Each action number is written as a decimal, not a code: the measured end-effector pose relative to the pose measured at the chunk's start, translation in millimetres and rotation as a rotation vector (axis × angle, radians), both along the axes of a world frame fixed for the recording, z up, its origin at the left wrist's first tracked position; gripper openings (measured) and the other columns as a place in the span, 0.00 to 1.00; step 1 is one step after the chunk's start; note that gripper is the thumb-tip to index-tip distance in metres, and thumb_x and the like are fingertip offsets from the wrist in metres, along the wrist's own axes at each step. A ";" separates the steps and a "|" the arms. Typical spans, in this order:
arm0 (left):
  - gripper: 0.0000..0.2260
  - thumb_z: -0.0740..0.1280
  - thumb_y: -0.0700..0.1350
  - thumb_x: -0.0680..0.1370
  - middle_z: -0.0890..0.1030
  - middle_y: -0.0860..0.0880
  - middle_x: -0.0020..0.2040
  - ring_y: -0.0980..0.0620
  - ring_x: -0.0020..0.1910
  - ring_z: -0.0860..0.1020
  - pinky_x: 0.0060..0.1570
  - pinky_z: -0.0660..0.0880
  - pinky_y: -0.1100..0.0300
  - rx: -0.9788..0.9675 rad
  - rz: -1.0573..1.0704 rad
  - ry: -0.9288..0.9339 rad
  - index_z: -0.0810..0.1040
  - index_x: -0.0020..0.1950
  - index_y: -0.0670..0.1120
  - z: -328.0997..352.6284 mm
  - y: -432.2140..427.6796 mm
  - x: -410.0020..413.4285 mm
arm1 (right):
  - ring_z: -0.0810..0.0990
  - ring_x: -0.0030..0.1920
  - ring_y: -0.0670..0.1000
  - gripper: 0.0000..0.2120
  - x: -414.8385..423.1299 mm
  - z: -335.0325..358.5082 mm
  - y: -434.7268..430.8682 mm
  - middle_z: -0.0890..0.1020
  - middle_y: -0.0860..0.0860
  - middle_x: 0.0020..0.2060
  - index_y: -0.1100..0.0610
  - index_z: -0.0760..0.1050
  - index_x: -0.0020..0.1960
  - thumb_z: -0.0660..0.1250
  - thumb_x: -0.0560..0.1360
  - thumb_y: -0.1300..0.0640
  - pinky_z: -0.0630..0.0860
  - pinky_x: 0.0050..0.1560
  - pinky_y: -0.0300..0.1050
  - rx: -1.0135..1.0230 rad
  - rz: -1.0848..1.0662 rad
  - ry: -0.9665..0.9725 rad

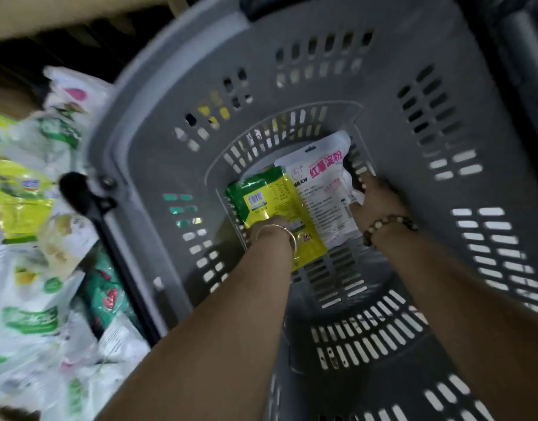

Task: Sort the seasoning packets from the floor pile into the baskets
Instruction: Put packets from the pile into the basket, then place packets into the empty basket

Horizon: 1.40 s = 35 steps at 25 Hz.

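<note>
1. The left hand [270,224] is meeting the green-yellow packet [267,199] at its 6 o'clock edge. Its fingers are hidden, so I cannot tell the grip.
2. The right hand [375,196] is curling its fingers on the white packet [322,189] at its 3 o'clock edge.
3. Both packets are lying side by side, touching, on the floor of the grey basket [292,41].
4. The floor pile [33,268] is sitting at the basket's 9 o'clock.

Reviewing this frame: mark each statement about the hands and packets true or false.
1. The left hand and right hand both reach down into the grey basket. True.
2. The left hand is at the white packet. False: it is at the green and yellow packet; the right hand is at the white one.
3. The basket holds no packets. False: two lie on its bottom.
4. A pile of packets lies outside the basket, on the left. True.
</note>
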<state>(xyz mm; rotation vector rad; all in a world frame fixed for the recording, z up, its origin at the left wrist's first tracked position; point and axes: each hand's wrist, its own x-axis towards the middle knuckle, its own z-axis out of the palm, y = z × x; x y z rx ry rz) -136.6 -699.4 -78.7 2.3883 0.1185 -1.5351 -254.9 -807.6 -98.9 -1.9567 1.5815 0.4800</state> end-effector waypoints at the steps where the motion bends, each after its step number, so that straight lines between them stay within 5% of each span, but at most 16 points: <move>1: 0.16 0.57 0.39 0.81 0.70 0.39 0.69 0.42 0.68 0.68 0.57 0.70 0.62 -0.016 0.131 0.022 0.69 0.67 0.36 28.2 -6.9 6.8 | 0.72 0.62 0.60 0.20 2.8 14.8 0.4 0.73 0.58 0.63 0.55 0.67 0.67 0.63 0.75 0.56 0.71 0.61 0.53 0.013 -0.018 -0.031; 2: 0.16 0.57 0.38 0.81 0.69 0.38 0.69 0.42 0.67 0.69 0.47 0.72 0.65 -0.074 0.285 0.155 0.68 0.68 0.34 43.7 -13.6 13.1 | 0.73 0.61 0.61 0.20 5.7 32.2 1.8 0.74 0.58 0.62 0.55 0.68 0.67 0.62 0.76 0.56 0.72 0.60 0.52 0.031 -0.031 -0.040; 4: 0.12 0.63 0.38 0.78 0.77 0.38 0.59 0.45 0.57 0.76 0.32 0.69 0.66 -0.144 0.228 0.103 0.75 0.60 0.35 94.6 -9.4 7.0 | 0.74 0.60 0.61 0.21 16.6 67.0 5.6 0.75 0.58 0.62 0.53 0.67 0.68 0.63 0.76 0.55 0.73 0.58 0.51 0.032 -0.020 -0.068; 6: 0.03 0.67 0.38 0.74 0.78 0.47 0.37 0.57 0.35 0.75 0.25 0.65 0.71 -0.296 0.382 -0.026 0.76 0.40 0.42 148.6 4.2 10.3 | 0.75 0.59 0.62 0.22 34.3 101.6 10.7 0.75 0.58 0.62 0.54 0.67 0.68 0.64 0.75 0.55 0.72 0.57 0.51 -0.010 0.011 -0.107; 8: 0.08 0.68 0.35 0.72 0.73 0.54 0.32 0.66 0.25 0.70 0.25 0.65 0.76 -0.469 0.529 -0.074 0.74 0.39 0.46 182.1 24.0 12.2 | 0.75 0.59 0.62 0.21 53.7 132.0 17.9 0.76 0.58 0.61 0.55 0.68 0.68 0.64 0.75 0.56 0.71 0.57 0.49 -0.052 0.022 -0.192; 13: 0.12 0.68 0.30 0.72 0.80 0.57 0.36 0.66 0.31 0.76 0.30 0.69 0.76 -0.650 0.765 -0.183 0.76 0.42 0.48 250.9 101.0 60.7 | 0.77 0.57 0.54 0.19 114.9 212.6 69.9 0.80 0.54 0.56 0.57 0.72 0.64 0.67 0.74 0.62 0.70 0.62 0.47 -0.001 0.016 -0.519; 15: 0.11 0.69 0.32 0.72 0.80 0.55 0.42 0.67 0.34 0.77 0.35 0.72 0.75 -0.584 0.815 -0.262 0.77 0.49 0.45 251.4 136.5 91.0 | 0.78 0.51 0.49 0.17 147.7 239.5 98.6 0.80 0.52 0.52 0.58 0.73 0.61 0.66 0.73 0.64 0.72 0.61 0.46 0.036 0.017 -0.686; 19: 0.18 0.70 0.35 0.72 0.78 0.46 0.56 0.55 0.48 0.76 0.50 0.71 0.62 -0.364 0.757 -0.307 0.75 0.62 0.41 218.3 201.8 144.1 | 0.75 0.50 0.37 0.14 219.2 259.5 159.3 0.77 0.41 0.48 0.57 0.75 0.58 0.66 0.73 0.59 0.70 0.52 0.26 0.048 0.238 -0.877; 22: 0.20 0.70 0.36 0.72 0.78 0.45 0.60 0.52 0.52 0.76 0.59 0.72 0.56 -0.275 0.701 -0.318 0.74 0.63 0.40 188.0 240.3 176.1 | 0.75 0.54 0.41 0.15 270.1 237.8 196.5 0.79 0.46 0.54 0.57 0.73 0.61 0.66 0.75 0.61 0.70 0.53 0.33 0.087 0.376 -0.754; 26: 0.22 0.69 0.37 0.73 0.77 0.43 0.63 0.51 0.52 0.76 0.60 0.70 0.59 -0.173 0.637 -0.285 0.72 0.66 0.42 144.5 277.3 219.1 | 0.75 0.62 0.54 0.17 312.9 175.0 213.4 0.76 0.53 0.63 0.56 0.69 0.66 0.62 0.77 0.59 0.74 0.59 0.52 0.144 0.570 -0.319; 29: 0.24 0.69 0.39 0.73 0.74 0.46 0.66 0.48 0.59 0.76 0.62 0.70 0.54 -0.134 0.544 -0.218 0.69 0.69 0.46 110.3 290.2 239.4 | 0.75 0.61 0.56 0.18 321.3 129.6 209.3 0.76 0.55 0.63 0.55 0.67 0.67 0.61 0.77 0.57 0.74 0.58 0.52 0.185 0.569 -0.072; 35: 0.25 0.66 0.41 0.75 0.69 0.47 0.69 0.45 0.63 0.73 0.62 0.71 0.51 -0.158 0.130 -0.211 0.66 0.71 0.53 36.9 282.1 268.8 | 0.76 0.59 0.59 0.19 333.3 36.8 192.3 0.77 0.58 0.60 0.55 0.67 0.66 0.61 0.76 0.57 0.74 0.57 0.51 0.171 0.520 0.101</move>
